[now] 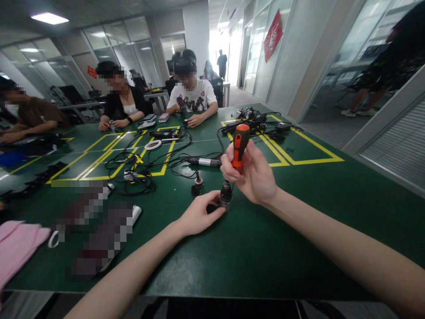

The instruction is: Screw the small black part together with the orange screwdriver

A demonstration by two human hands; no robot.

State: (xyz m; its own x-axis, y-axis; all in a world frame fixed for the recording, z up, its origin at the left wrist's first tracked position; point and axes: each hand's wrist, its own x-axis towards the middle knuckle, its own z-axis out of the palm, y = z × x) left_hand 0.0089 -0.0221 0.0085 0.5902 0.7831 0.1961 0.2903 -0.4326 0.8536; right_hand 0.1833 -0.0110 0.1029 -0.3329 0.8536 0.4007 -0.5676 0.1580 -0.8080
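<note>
My right hand (249,173) is wrapped round an orange and black screwdriver (239,142), held upright with its tip pointing down into a small black cylindrical part (226,194) on the green table (265,248). My left hand (199,215) lies on the table and pinches that part at its base with thumb and fingers. A second small black part (197,184) stands a little to the left, apart from both hands.
Tangled black cables (139,164), a white ring (153,144) and a silver-tipped tool (206,162) lie inside yellow tape squares. A pink cloth (16,248) sits at the left edge. Three people sit at the far side; more cables (255,122) are piled far right.
</note>
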